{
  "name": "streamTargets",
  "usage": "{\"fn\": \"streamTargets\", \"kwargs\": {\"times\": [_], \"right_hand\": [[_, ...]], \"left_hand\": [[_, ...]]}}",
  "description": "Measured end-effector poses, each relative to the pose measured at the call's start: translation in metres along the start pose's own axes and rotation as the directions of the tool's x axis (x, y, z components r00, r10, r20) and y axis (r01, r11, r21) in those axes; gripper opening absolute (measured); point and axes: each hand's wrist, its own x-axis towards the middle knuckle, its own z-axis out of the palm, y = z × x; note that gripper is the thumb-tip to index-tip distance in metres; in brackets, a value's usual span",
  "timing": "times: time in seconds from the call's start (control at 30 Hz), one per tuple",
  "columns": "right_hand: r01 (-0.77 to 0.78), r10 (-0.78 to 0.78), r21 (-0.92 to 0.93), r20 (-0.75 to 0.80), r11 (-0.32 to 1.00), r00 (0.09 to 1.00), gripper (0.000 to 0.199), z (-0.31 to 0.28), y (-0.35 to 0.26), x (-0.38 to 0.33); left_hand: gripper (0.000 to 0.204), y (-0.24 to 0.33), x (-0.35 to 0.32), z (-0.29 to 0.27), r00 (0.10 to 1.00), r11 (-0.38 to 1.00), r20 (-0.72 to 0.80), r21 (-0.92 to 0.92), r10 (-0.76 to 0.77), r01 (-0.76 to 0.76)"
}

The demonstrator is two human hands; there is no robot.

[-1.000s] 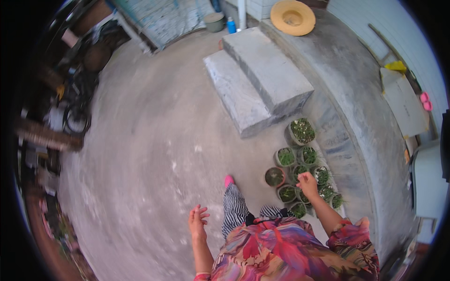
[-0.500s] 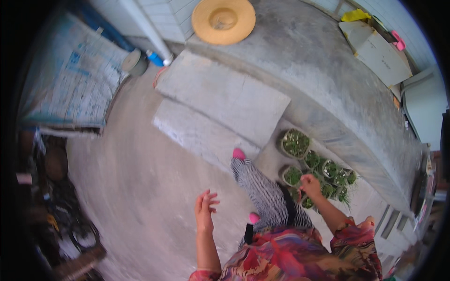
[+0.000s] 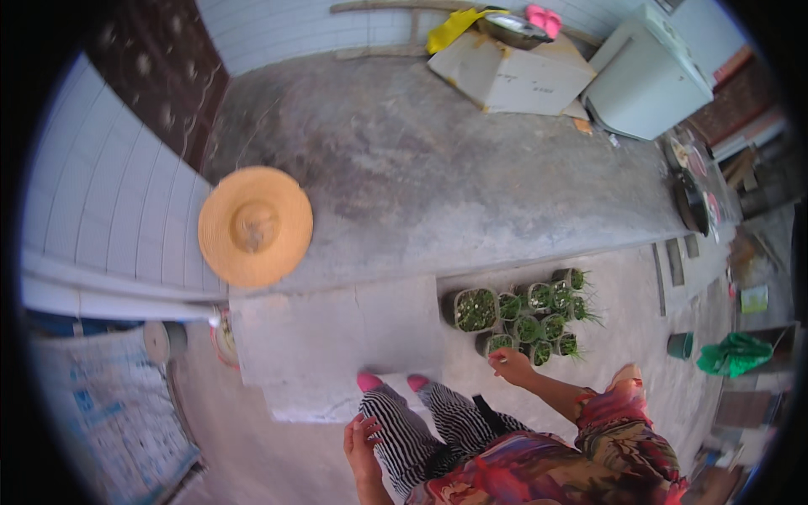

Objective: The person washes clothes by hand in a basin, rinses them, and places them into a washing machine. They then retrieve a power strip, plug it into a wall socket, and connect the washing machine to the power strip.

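Observation:
My left hand (image 3: pixel 362 438) hangs beside my striped trouser leg (image 3: pixel 404 429), empty, its fingers loosely bent and slightly apart. My right hand (image 3: pixel 511 367) is in front of me at the near side of a group of potted plants (image 3: pixel 526 326). Its fingers are drawn together in a pinch; whatever is between them is too small to make out. In line of sight the hand overlaps the lower edge of a small pot (image 3: pixel 498 342); contact cannot be told. Beyond that stands a larger round pot of low green leaves (image 3: pixel 474 309). Grassy shoots lean out on the right.
Before my pink shoes (image 3: pixel 369 382) lies a concrete step (image 3: pixel 337 328), below a raised ledge (image 3: pixel 404 202). A straw hat (image 3: pixel 255 225) rests on the ledge. Farther back are a white box (image 3: pixel 526 80) and a white appliance (image 3: pixel 648 80). Right are a dark green pot (image 3: pixel 680 345) and green bag (image 3: pixel 735 354).
My view has swung to the right, so the hat and step now appear farther left. Both feet are at the step. My right hand is still drawn together; the left has come near my leg.

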Motion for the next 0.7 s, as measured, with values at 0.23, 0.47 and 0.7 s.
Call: {"fn": "streamTargets", "kwargs": {"times": [0.23, 0.47, 0.7], "right_hand": [[-0.101, 0.105, 0.07, -0.065, 0.992, 0.992, 0.028, -0.018, -0.107, -0.009], [-0.272, 0.295, 0.147, -0.175, 0.951, 0.939, 0.022, -0.073, -0.194, -0.081], [-0.452, 0.454, 0.115, -0.429, 0.885, 0.781, 0.033, -0.159, -0.198, -0.085]], "left_hand": [[0.041, 0.185, 0.068, 0.032, 0.992, 0.984, 0.117, 0.163, 0.049, -0.067], [0.039, 0.342, 0.1, 0.129, 0.96, 0.96, 0.28, 0.269, 0.003, -0.081], [0.041, 0.409, 0.124, 0.293, 0.868, 0.912, 0.485, 0.397, -0.111, -0.105]]}}
